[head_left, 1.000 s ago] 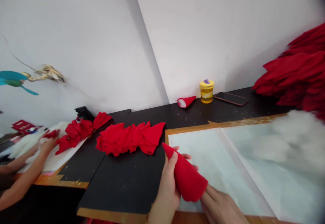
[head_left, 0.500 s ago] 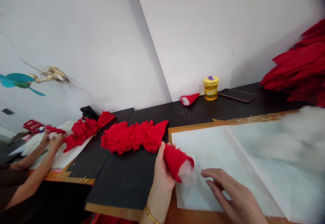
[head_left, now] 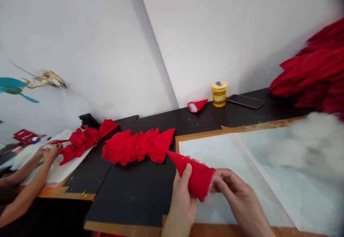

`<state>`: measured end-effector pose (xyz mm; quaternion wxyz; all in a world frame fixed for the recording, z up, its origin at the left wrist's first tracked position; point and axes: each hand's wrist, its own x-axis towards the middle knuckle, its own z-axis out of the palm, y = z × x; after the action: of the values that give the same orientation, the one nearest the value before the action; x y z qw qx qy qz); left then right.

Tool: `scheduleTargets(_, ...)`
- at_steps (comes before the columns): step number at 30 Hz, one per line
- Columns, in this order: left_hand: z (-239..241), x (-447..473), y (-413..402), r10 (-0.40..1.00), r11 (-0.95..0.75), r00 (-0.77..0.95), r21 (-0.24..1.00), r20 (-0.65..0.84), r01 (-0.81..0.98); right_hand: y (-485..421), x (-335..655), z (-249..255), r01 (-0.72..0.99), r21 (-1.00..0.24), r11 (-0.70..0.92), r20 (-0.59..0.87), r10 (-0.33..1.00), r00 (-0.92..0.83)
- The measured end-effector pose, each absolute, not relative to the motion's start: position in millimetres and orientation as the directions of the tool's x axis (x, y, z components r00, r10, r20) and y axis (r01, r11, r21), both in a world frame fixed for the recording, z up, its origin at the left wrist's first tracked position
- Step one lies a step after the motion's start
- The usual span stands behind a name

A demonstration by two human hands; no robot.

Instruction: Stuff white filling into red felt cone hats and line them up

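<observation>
My left hand [head_left: 182,194] is wrapped round a red fabric cone [head_left: 197,176], with its tip pointing to the upper left and its wide mouth facing right. The fingers of my right hand [head_left: 236,196] are pinched at that mouth, on white fluffy stuffing [head_left: 213,184] that shows at the rim; part of the fingertips is hidden there. Left of the cone, a row of overlapping red fabric cones [head_left: 137,145] lies on the black table [head_left: 129,190]. A loose heap of white stuffing [head_left: 309,147] is on the right, over white sheets [head_left: 258,194].
At the wall stand a stuffed red cone [head_left: 197,106], a yellow-lidded jar [head_left: 219,94] and a phone [head_left: 245,101]. A large red fabric pile [head_left: 317,68] rises at the right. Far left, a co-worker's hands [head_left: 49,153] hold red and white material near a small wall fan [head_left: 16,86].
My right hand has moved from below right of the cone up to its mouth and closed on the stuffing there. The cone has turned, so its pointed tip now shows.
</observation>
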<state>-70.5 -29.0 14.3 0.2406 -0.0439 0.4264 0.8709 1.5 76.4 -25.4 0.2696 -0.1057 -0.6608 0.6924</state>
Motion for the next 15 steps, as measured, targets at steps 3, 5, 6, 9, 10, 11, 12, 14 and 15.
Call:
scheduleTargets(3, 13.2, -69.6, -27.0, 0.365, -0.525, -0.889, 0.728, -0.276, -0.441, 69.6, 3.0, -21.7, -0.251, -0.968, -0.016, 0.215, 0.465, -0.859)
scheduleTargets(5, 13.3, -69.5, -26.7, 0.344, -0.520, -0.883, 0.718, -0.319, -0.462, 62.9, 4.4, -19.3, -0.306, -0.938, 0.161, 0.346, 0.392, -0.853)
scheduleTargets(6, 13.9, -69.7, -27.3, 0.335, -0.514, -0.876, 0.713, -0.346, -0.478, 60.1, 4.8, -18.6, -0.343, -0.900, 0.269, 0.423, 0.345, -0.838)
scheduleTargets(9, 16.6, -70.7, -31.5, 0.320, -0.498, -0.863, 0.706, -0.391, -0.504, 56.2, 4.3, -18.9, -0.428, -0.745, 0.512, 0.592, 0.211, -0.778)
scheduleTargets(10, 17.3, -70.6, -33.0, 0.317, -0.495, -0.860, 0.704, -0.400, -0.510, 56.1, 3.4, -20.0, -0.443, -0.709, 0.548, 0.614, 0.172, -0.770)
scheduleTargets(11, 17.7, -70.2, -34.4, 0.314, -0.491, -0.856, 0.701, -0.410, -0.517, 56.1, 2.5, -21.7, -0.452, -0.692, 0.563, 0.619, 0.140, -0.773)
scheduleTargets(12, 17.9, -69.4, -35.4, 0.312, -0.488, -0.852, 0.699, -0.420, -0.523, 55.8, 1.6, -24.1, -0.457, -0.686, 0.566, 0.615, 0.115, -0.780)
scheduleTargets(14, 17.8, -67.7, -36.6, 0.310, -0.482, -0.843, 0.692, -0.439, -0.537, 53.8, 0.7, -31.1, -0.450, -0.689, 0.568, 0.598, 0.097, -0.795)
scheduleTargets(15, 17.6, -67.1, -36.8, 0.309, -0.479, -0.839, 0.689, -0.448, -0.544, 52.2, 1.0, -35.4, -0.443, -0.690, 0.573, 0.596, 0.102, -0.796)
